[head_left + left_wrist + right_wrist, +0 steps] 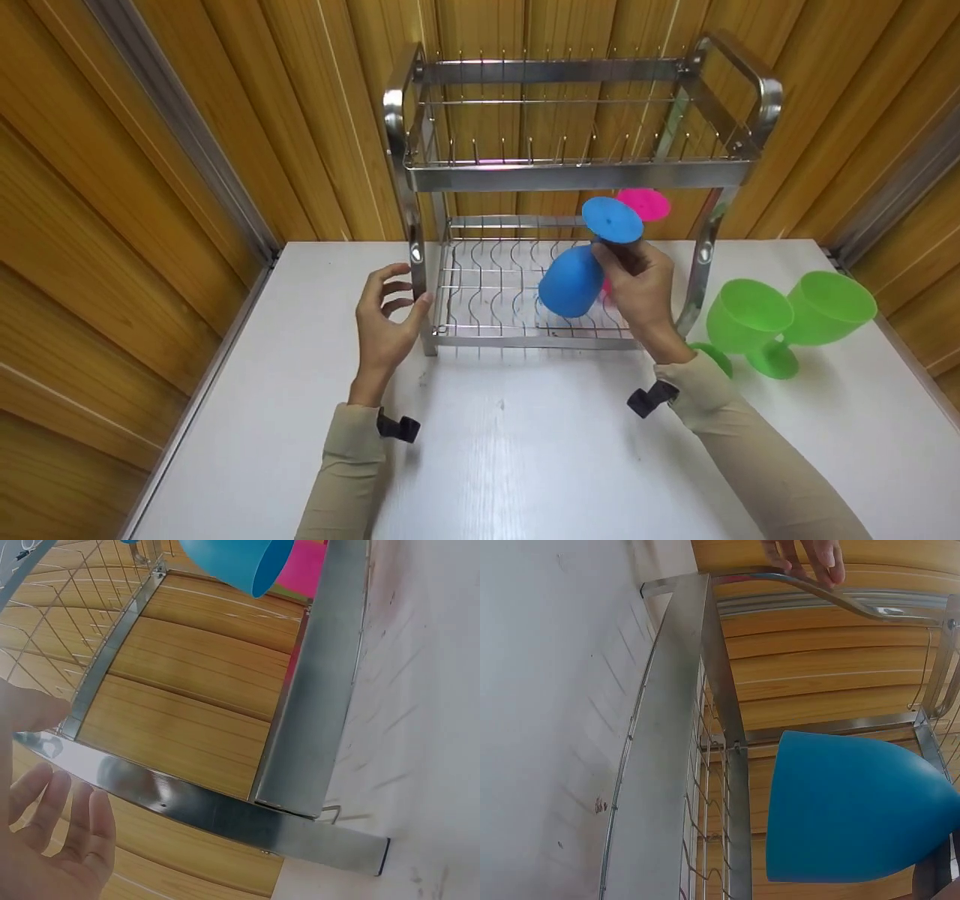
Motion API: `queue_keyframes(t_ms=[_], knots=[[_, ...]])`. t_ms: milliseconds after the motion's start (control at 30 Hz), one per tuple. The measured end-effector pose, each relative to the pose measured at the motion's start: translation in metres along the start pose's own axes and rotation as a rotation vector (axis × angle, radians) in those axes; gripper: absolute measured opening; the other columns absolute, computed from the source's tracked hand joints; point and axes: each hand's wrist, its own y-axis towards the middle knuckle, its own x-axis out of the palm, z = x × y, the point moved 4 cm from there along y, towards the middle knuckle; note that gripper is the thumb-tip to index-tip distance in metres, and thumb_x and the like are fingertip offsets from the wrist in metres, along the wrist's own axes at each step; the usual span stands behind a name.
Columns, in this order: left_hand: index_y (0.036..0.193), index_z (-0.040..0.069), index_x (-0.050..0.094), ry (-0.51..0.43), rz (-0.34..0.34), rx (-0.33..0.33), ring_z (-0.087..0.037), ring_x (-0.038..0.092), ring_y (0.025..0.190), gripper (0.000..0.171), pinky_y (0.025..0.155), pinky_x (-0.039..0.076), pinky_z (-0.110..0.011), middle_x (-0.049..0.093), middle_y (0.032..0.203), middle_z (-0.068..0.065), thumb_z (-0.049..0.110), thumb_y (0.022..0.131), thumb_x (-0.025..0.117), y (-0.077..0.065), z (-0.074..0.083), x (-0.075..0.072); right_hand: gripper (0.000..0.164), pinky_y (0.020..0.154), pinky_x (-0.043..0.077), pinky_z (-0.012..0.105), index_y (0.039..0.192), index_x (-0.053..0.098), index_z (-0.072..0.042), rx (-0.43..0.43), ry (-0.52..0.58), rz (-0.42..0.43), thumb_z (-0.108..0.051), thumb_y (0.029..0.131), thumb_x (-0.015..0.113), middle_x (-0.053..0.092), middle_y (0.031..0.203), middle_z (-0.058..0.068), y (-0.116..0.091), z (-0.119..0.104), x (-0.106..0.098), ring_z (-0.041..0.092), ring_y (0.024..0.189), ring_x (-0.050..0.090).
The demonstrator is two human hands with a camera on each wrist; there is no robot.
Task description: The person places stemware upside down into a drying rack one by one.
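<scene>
Sleeve [757, 442] foremost, the right hand [643, 292] pinches the blue goblet [570, 283] mid-stem.

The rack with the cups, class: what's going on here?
A person's right hand grips the blue cup, holding it mouth down and tilted over the lower shelf of the rack. The left hand is at the rack's left post, fingers loosely curved; whether it touches is hard to tell. A pink cup, base up, is behind the blue one. Two green cups stand upright on the table, right of the rack.
</scene>
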Motion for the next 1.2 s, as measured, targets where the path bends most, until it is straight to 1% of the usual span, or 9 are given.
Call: queue_keyframes(t_ms=[100,233,433,667,767,933,1067,1167,1200], knots=[[0.138,0.001,0.062,0.018,-0.007,-0.015,-0.03,0.071,0.111,0.052,0.091,0.064,-0.034,0.067,0.133,-0.015,0.001,0.089,0.081,-0.001,-0.006,0.0,0.036,0.114,0.054,0.05,0.135,0.072,-0.002,-0.012,-0.015,-0.011,-0.014,0.102,0.074,0.077,0.126,0.019,0.005,0.003,0.004,0.031,0.125,0.072],[0.137,0.003,0.062,0.034,-0.009,-0.038,-0.028,0.072,0.108,0.052,0.09,0.064,-0.032,0.068,0.13,-0.014,0.0,0.089,0.082,-0.003,-0.011,0.0,0.038,0.114,0.053,0.049,0.138,0.07,-0.002,-0.029,-0.029,-0.038,-0.015,0.102,0.074,0.076,0.129,0.018,0.012,0.008,0.012,0.032,0.126,0.072],[0.137,0.005,0.063,0.077,-0.014,-0.074,-0.026,0.073,0.102,0.052,0.085,0.064,-0.029,0.07,0.128,-0.012,-0.001,0.089,0.082,-0.003,-0.015,0.001,0.036,0.117,0.051,0.053,0.137,0.071,-0.004,0.017,-0.072,-0.049,-0.016,0.102,0.073,0.075,0.131,0.016,0.024,0.017,0.021,0.032,0.127,0.07],[0.135,0.005,0.065,0.093,-0.026,-0.091,-0.026,0.073,0.1,0.049,0.085,0.066,-0.039,0.072,0.124,-0.012,0.001,0.09,0.082,-0.003,-0.015,0.001,0.032,0.115,0.053,0.051,0.131,0.075,-0.004,0.043,-0.11,-0.012,-0.017,0.102,0.074,0.077,0.127,0.016,0.039,0.025,0.026,0.033,0.124,0.072],[0.135,0.006,0.065,0.099,-0.026,-0.102,-0.026,0.073,0.101,0.047,0.086,0.065,-0.044,0.072,0.124,-0.012,0.001,0.091,0.081,-0.003,-0.015,0.001,0.032,0.116,0.053,0.051,0.132,0.074,-0.005,0.072,-0.154,-0.009,-0.02,0.103,0.073,0.076,0.128,0.015,0.043,0.031,0.027,0.032,0.126,0.071],[0.135,0.005,0.065,0.122,-0.027,-0.089,-0.027,0.074,0.101,0.046,0.086,0.066,-0.044,0.072,0.123,-0.013,0.0,0.092,0.079,-0.004,-0.013,0.003,0.034,0.116,0.053,0.051,0.132,0.075,-0.009,0.119,-0.239,0.011,-0.026,0.103,0.073,0.077,0.129,0.013,0.048,0.04,0.026,0.032,0.126,0.07],[0.135,0.004,0.064,0.122,-0.037,-0.071,-0.027,0.074,0.101,0.045,0.086,0.066,-0.042,0.073,0.123,-0.014,0.002,0.093,0.079,-0.003,-0.013,0.006,0.032,0.112,0.056,0.051,0.129,0.077,-0.008,0.089,-0.282,0.029,-0.025,0.103,0.074,0.077,0.127,0.015,0.052,0.044,0.024,0.032,0.123,0.072],[0.135,0.004,0.064,0.117,-0.039,-0.062,-0.027,0.074,0.1,0.045,0.085,0.066,-0.042,0.073,0.122,-0.014,0.001,0.093,0.08,-0.003,-0.014,0.007,0.031,0.11,0.058,0.051,0.128,0.076,-0.005,0.067,-0.298,0.031,-0.022,0.103,0.073,0.077,0.125,0.017,0.054,0.046,0.025,0.033,0.12,0.073],[0.134,0.004,0.064,0.118,-0.039,-0.061,-0.027,0.074,0.1,0.045,0.085,0.066,-0.043,0.073,0.122,-0.015,0.001,0.093,0.08,-0.003,-0.015,0.006,0.031,0.11,0.058,0.051,0.129,0.076,-0.006,0.076,-0.302,0.031,-0.022,0.103,0.073,0.077,0.126,0.016,0.054,0.047,0.025,0.033,0.121,0.073]])
